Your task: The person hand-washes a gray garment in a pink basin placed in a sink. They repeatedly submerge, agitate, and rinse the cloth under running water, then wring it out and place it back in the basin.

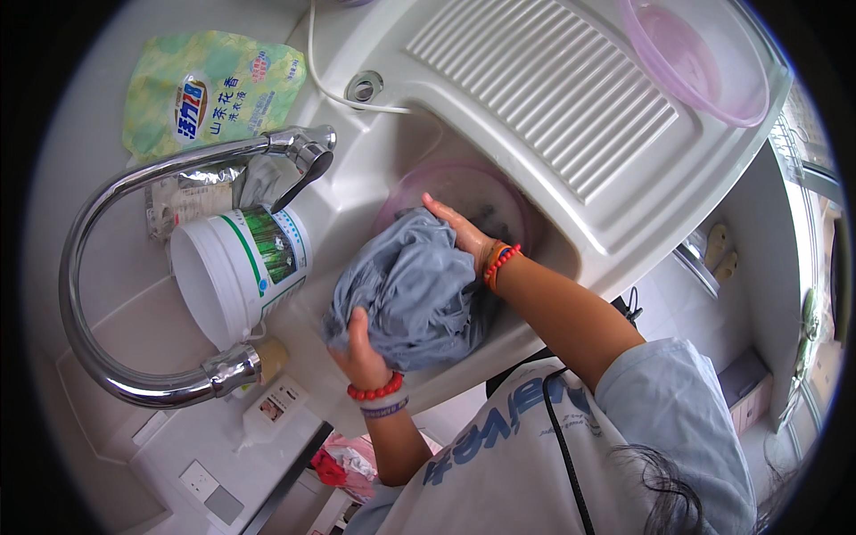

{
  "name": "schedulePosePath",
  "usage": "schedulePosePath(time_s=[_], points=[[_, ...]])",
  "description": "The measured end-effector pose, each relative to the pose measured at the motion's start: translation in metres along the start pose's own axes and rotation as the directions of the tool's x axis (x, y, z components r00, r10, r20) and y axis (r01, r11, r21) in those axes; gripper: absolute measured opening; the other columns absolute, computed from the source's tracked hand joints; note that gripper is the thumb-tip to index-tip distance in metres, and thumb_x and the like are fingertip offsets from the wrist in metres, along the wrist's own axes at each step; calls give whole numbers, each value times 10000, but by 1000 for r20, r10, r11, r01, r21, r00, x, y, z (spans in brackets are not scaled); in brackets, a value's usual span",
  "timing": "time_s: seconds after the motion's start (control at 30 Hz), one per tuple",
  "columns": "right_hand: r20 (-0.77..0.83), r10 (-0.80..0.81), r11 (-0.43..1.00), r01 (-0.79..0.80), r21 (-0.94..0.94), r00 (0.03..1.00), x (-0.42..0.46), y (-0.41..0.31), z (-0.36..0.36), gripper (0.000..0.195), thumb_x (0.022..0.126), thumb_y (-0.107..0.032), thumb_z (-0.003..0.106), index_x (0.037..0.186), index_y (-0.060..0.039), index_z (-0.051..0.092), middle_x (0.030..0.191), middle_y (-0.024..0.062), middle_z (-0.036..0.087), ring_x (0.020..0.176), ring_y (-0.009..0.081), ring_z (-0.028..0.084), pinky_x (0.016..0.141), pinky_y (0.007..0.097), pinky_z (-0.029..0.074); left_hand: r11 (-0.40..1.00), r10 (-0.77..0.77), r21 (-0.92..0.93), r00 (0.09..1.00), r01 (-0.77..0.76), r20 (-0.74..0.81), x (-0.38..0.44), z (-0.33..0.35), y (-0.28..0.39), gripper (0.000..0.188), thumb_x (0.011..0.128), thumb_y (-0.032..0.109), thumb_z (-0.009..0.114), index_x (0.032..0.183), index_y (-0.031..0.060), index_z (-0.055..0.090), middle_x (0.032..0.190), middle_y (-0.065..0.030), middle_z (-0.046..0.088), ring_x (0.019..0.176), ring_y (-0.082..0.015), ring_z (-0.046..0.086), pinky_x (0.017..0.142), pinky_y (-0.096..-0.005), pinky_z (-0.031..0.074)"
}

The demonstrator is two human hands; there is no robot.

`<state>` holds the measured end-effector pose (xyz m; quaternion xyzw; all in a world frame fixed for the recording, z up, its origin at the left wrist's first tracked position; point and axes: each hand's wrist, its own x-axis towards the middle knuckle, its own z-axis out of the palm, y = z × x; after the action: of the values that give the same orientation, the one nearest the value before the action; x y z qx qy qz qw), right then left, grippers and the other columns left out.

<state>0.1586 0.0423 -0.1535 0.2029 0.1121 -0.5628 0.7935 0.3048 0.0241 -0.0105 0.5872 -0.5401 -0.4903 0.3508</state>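
Note:
My left hand [364, 358] cups the lower left side of a bunched, wet grey-blue cloth [408, 287], its thumb pressed on the folds. On the upper right side of the same cloth lies my right hand [465, 231], fingers stretched along it. Beneath is a pink plastic basin [428, 175] in the bowl of a white laundry sink [565, 244]. Cloudy water and some dark fabric show in the basin; the cloth covers its near part. Both wrists carry red beads and bands.
A chrome faucet [87, 221] arches at the left, near a white plastic bucket [214, 281] lying on its side and a green detergent pouch [214, 93]. The ribbed washboard [542, 87] and another pink basin [702, 67] are at upper right. A white hose [321, 80] enters the sink.

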Motion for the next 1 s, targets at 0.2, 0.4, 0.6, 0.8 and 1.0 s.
schedulePosePath(time_s=[0.2, 0.4, 0.6, 0.8, 1.0], points=[[-95, -62, 945, 27, -325, 994, -7, 9, 13, 317, 762, -203, 584, 1025, -26, 576, 950, 106, 630, 824, 204, 619, 733, 319, 497, 872, 131, 412, 936, -266, 326, 17, 19, -47, 616, 709, 87, 632, 1274, 31, 393, 1290, -172, 385, 1159, -265, 413, 975, -348, 307], [-230, -694, 377, 72, -923, 683, 33, 8, -22, 332, 705, -163, 564, 960, 50, 558, 880, 271, 587, 853, 369, 579, 750, 384, 463, 846, -29, 508, 938, -161, 346, 46, 40, -78, 528, 665, 148, 639, 1159, 49, 479, 1081, -136, 545, 981, -294, 548, 863, -363, 420], [206, -837, -424, -363, -830, 507, 30, -5, -28, 450, 660, -176, 637, 1088, -105, 518, 981, 150, 532, 896, 332, 537, 744, 421, 448, 414, -254, 892, 917, -183, 306, 74, 57, -112, 554, 680, 301, 608, 1188, 134, 460, 1111, -182, 509, 1009, -371, 512, 846, -438, 428], [107, -719, -574, -500, -649, 687, 42, -18, -53, 269, 765, -158, 524, 1029, -149, 573, 1031, 142, 518, 935, 291, 539, 711, 469, 465, 261, -419, 957, 878, -128, 231, 89, 85, -125, 584, 684, 338, 616, 1208, 147, 445, 1151, -197, 497, 1024, -382, 507, 873, -437, 423], [-28, -738, -461, -533, -710, 675, 55, -19, -65, 200, 782, -102, 470, 888, -64, 635, 959, 178, 575, 863, 320, 591, 696, 439, 491, 241, -499, 962, 833, -130, 238, 114, 94, -155, 490, 716, 344, 578, 1118, 68, 537, 1118, -226, 534, 1046, -356, 508, 906, -404, 403]])
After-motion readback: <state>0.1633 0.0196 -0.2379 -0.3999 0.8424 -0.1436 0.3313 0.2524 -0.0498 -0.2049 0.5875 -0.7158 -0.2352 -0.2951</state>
